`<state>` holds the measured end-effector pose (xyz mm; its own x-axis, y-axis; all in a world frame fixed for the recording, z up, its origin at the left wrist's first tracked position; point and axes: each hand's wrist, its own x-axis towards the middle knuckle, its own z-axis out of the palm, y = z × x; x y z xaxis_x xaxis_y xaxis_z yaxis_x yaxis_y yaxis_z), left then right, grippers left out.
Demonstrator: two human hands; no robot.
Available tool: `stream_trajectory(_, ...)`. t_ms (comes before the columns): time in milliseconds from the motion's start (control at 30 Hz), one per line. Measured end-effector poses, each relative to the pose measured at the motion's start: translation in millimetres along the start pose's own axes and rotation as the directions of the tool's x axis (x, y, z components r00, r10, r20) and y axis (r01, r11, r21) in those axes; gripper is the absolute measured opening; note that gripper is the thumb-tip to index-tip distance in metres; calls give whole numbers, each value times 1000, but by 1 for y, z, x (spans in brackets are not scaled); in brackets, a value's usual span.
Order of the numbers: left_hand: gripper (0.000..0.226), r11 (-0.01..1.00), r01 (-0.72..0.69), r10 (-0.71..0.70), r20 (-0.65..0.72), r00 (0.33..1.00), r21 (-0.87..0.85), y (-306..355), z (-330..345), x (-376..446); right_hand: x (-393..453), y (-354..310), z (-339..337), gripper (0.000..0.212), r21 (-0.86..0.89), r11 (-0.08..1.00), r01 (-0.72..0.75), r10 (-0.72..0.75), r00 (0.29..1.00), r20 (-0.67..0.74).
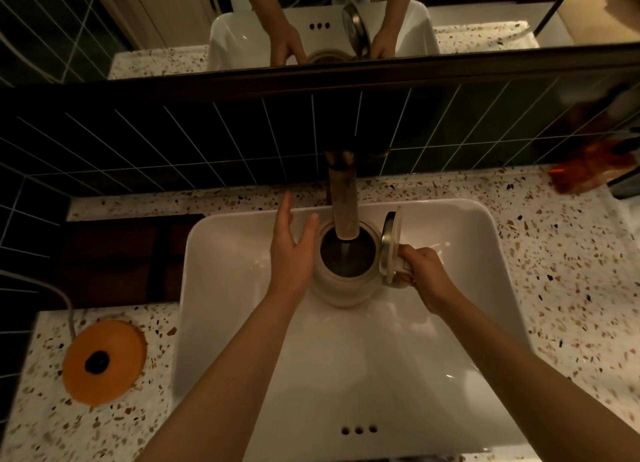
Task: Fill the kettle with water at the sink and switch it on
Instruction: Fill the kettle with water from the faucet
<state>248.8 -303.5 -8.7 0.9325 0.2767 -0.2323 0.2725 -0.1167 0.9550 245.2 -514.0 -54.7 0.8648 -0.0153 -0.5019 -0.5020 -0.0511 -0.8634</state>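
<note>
A pale kettle (337,285) stands upright in the white sink (221,253), directly under the brass tap spout (343,202). Its lid (389,243) is flipped open to the right, and a thin stream of water runs from the spout into the dark opening. My right hand (424,271) grips the kettle's handle on the right side. My left hand (292,250) rests flat against the kettle's left wall, fingers straight and apart. The round orange kettle base (104,363) sits on the counter to the left of the sink, with a grey cord leading off it.
Speckled terrazzo counter (554,271) surrounds the sink. Dark tiles (173,143) and a mirror (311,21) rise behind the tap. An orange packet (585,170) lies at the back right. A dark wooden ledge (121,260) sits left of the sink, behind the base.
</note>
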Motion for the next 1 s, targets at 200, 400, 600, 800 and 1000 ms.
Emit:
stream_trajectory(200,46,899,-345,311,163,936,271,36,-4,25,1,2,-1,43,15,1000,-17,17,1000,-13)
stream_trajectory(400,45,680,-596,476,362,801,427,68,0,46,1,3,0,40,3,1000,0,0,1000,-9)
stream_trajectory(600,42,511,-734,513,526,678,448,77,13,55,0,2,1,38,-2,1000,10,-10,1000,-7)
stream_trajectory(800,41,407,-795,544,581,606,449,70,19,60,0,-1,1,50,4,1000,-16,16,1000,1)
stream_trajectory(1000,48,357,-825,505,652,566,439,64,15,66,-1,0,2,52,-2,1000,0,0,1000,-9)
